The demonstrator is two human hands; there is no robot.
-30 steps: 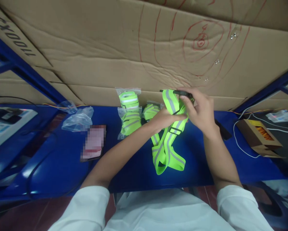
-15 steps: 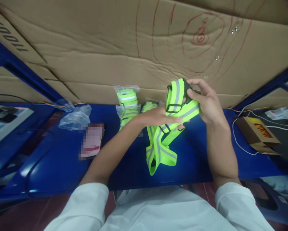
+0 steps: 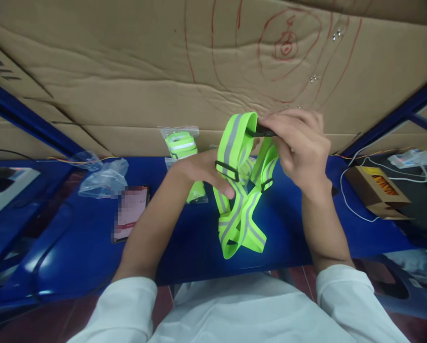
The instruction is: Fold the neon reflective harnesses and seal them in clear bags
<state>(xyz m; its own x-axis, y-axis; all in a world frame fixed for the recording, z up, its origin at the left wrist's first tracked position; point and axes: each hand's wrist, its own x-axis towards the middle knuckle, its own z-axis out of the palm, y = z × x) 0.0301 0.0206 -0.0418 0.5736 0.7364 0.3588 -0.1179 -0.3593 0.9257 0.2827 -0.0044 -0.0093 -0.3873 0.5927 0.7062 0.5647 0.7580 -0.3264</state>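
Note:
A neon-green reflective harness (image 3: 232, 143) with grey stripes and black sliders hangs between my hands, its lower loops reaching down over the blue table. My right hand (image 3: 301, 143) is closed on its black buckle (image 3: 265, 132) at the top. On the left side, my left hand (image 3: 208, 171) grips the strap, thumb in front and the other fingers hidden behind the webbing. Just left of the harness lie clear zip bags with folded neon-green straps (image 3: 181, 144), partly covered by my left wrist.
A phone (image 3: 131, 212) and a crumpled clear plastic bag (image 3: 104, 177) lie on the blue table (image 3: 81, 238) to the left. An open cardboard box (image 3: 377, 190) and white cables are at right. A cardboard wall (image 3: 127, 71) closes off the back.
The strap bundle has opened out into an upright loop. My left hand has shifted left along the strap, and my right hand has turned over the buckle. The view has tilted slightly.

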